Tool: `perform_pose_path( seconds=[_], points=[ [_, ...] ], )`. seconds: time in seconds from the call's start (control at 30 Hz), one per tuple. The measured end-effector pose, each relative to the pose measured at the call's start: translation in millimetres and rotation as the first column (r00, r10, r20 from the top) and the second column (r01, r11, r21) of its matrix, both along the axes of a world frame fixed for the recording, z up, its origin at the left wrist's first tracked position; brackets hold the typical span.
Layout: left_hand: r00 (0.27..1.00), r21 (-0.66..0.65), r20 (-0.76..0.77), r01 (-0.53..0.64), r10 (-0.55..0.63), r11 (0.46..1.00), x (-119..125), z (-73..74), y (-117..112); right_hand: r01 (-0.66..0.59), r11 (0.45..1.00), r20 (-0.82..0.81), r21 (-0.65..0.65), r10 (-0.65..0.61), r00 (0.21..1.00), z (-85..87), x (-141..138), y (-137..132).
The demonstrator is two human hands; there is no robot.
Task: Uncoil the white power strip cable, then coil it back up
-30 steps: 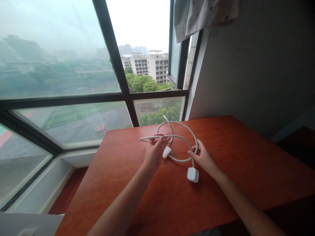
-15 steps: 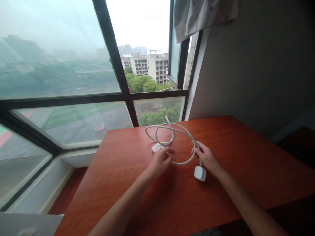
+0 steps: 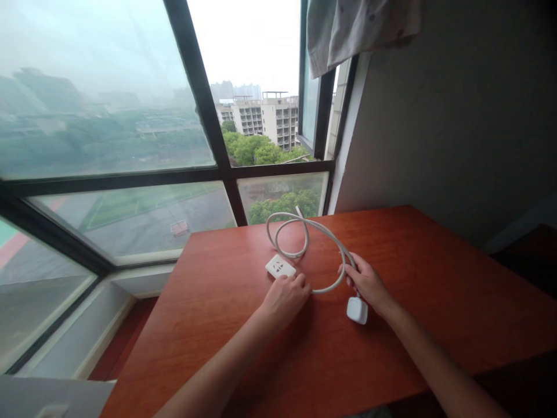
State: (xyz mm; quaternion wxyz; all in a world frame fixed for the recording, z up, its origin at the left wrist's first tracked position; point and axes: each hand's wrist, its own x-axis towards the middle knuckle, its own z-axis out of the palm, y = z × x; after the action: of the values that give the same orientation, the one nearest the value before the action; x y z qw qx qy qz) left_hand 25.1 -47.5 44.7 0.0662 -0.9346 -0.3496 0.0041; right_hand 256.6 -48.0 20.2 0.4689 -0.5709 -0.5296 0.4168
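A white extension cord [image 3: 324, 232] lies looped on a reddish wooden table [image 3: 435, 273]. Its flat socket block [image 3: 281, 266] faces up near the table's middle. Just behind that block rests my left hand [image 3: 285, 297], fingers curled over the cable where it leaves the socket. My right hand [image 3: 368, 283] grips the cable a little above the white plug [image 3: 357, 310], which lies on the table at my wrist. The far loop of the cord stands up off the table toward the window.
Large windows with dark frames [image 3: 204, 110] run along the table's far and left sides. A grey wall [image 3: 456, 104] stands to the right. Pale cloth [image 3: 361, 26] hangs above the far right corner. A white sill [image 3: 139, 273] lies at the left.
The socket end has been swung from under my left hand to lie face up on the table. The loop shrank and shifted right. My left hand dropped closer to the tabletop.
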Motion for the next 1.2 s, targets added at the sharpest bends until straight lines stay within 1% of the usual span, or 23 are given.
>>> perform_pose_path(
  seconds=[0.07,0.17,0.27,0.37,0.47,0.53,0.6,0.67,0.77,0.83,0.93,1.03,1.13,1.2],
  points=[
    [1.0,0.05,-0.011,-0.015,0.016,0.999,0,-2.0,-5,-0.002,1.0,0.009,0.013,0.002,1.0,-2.3,1,1],
    [0.998,0.173,0.059,-0.012,0.002,0.985,-2,0.2,-16,0.003,1.0,0.024,0.013,-0.003,1.0,-3.5,2,3],
    [0.99,0.295,0.134,0.011,-0.053,0.955,-3,8.3,-24,0.02,0.999,0.056,0.034,-0.022,0.998,-2.9,2,3],
    [0.98,0.337,0.173,0.033,-0.097,0.941,-1,19.4,-27,0.026,0.998,0.103,0.049,-0.031,0.994,-1.5,1,2],
    [0.976,0.28,0.178,0.073,-0.127,0.957,2,28.1,-22,0.034,0.998,0.144,0.052,-0.041,0.989,0.1,2,1],
    [0.975,0.214,0.164,0.114,-0.15,0.97,3,29.8,-14,0.038,0.997,0.139,0.064,-0.046,0.989,1.0,3,2],
    [0.973,0.161,0.156,0.144,-0.169,0.976,1,27.4,-4,0.044,0.996,0.128,0.077,-0.054,0.99,1.3,4,2],
    [0.969,0.134,0.176,0.152,-0.175,0.979,-5,22.0,8,0.057,0.995,0.133,0.086,-0.068,0.989,1.0,4,4],
    [0.95,0.108,0.265,0.14,-0.164,0.984,-17,13.4,28,0.072,0.993,0.16,0.09,-0.086,0.983,0.6,5,5],
    [0.925,0.078,0.348,0.132,-0.151,0.988,-24,11.0,42,0.066,0.993,0.179,0.096,-0.082,0.98,1.5,5,5],
    [0.875,0.001,0.472,0.12,-0.106,0.993,-29,14.0,63,0.023,0.994,0.232,0.111,-0.049,0.972,4.9,5,5],
    [0.82,-0.059,0.569,0.115,-0.062,0.992,-28,19.4,85,-0.041,0.992,0.297,0.12,0.004,0.955,8.6,5,5],
    [0.77,-0.111,0.637,0.138,-0.036,0.984,-25,21.2,105,-0.08,0.99,0.322,0.116,0.039,0.946,9.7,4,7],
    [0.75,-0.147,0.662,0.142,-0.009,0.979,-22,20.6,114,-0.103,0.988,0.328,0.116,0.06,0.943,9.3,3,8]
  ],
)
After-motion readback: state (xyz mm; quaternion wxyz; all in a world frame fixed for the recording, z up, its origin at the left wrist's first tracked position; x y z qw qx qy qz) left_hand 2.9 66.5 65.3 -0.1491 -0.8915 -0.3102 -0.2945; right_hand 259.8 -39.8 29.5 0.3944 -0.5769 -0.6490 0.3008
